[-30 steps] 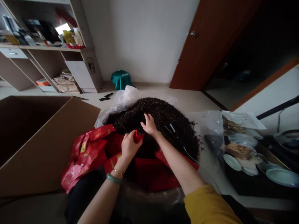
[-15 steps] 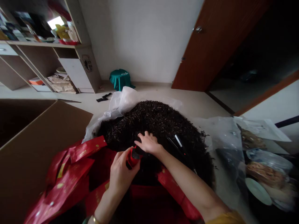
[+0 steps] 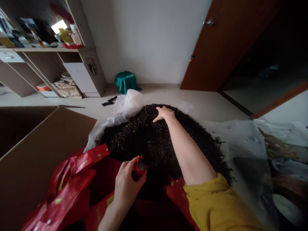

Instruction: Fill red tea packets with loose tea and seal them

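My left hand grips a small red pouch, its open mouth turned up and dark inside. In front of it lies a large heap of dark, twisted dried leaves that look like tea. My right hand reaches to the far side of the heap, thumb and fingers apart, fingertips at the leaves; some fingers are hidden. Glossy red packets are piled left of my left hand. Another red packet lies beneath my right forearm.
Clear plastic sheeting edges the heap. A big cardboard box stands on the left. Bagged goods and a pale bowl are at right. Behind are a shelf unit, a teal cloth-covered object and a brown door.
My right hand has moved away from the pouch to the heap's far side. The pouch stays in my left hand. The black device with a white strip is no longer visible near my right forearm.
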Tool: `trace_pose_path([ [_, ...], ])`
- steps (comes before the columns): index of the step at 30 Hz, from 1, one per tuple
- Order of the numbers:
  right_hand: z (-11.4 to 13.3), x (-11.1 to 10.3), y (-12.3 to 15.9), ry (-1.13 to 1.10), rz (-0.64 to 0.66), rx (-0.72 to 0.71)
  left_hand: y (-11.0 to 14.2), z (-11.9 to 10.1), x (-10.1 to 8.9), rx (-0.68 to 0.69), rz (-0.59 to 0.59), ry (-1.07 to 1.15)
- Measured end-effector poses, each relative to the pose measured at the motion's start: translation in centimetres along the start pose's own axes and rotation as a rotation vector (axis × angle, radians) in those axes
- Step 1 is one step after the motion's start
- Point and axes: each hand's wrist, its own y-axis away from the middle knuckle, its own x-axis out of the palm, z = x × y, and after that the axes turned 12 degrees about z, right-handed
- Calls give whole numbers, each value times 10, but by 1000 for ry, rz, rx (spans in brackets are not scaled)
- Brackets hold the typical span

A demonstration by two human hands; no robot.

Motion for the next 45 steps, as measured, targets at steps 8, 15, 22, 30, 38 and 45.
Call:
trace_pose_path([
  [8,47,33,135,183,171,-44,1,-8,-1,36,1,9],
  [15,25,17,99,69,-40,22,2,-9,1,54,6,-15],
  [22,3,17,50,-29,204,64,0,-8,1,73,-5,-29],
  [30,31,27,139,11,326,-204,-3,-8,5,10,32,-12],
  [38,1,38,94,-53,234,19,-56,-34,11,1,144,-87],
  [45,-3,35,110,-167,355,-410,-98,-43,12,1,328,-61],
])
